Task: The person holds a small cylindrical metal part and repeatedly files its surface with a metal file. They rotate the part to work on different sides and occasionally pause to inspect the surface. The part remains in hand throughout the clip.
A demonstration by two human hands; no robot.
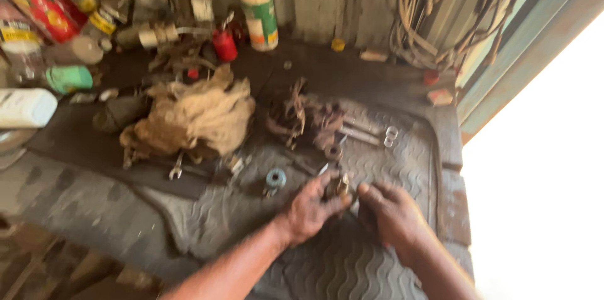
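While resting on a ribbed rubber mat (352, 262): left hand (308, 209) clamped on small metal part (338, 187); right hand (393, 212) alongside, grip indiscernible; blue ring (275, 178) nearby.

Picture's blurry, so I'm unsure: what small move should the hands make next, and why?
Probably steady the small metal part on the ribbed mat: the left hand pinches it at the fingertips, while the right hand lies beside it, touching or not I cannot tell.

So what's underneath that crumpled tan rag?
The tan rag lies on a dark mat. A wrench pokes out below it. Anything else under it is covered.
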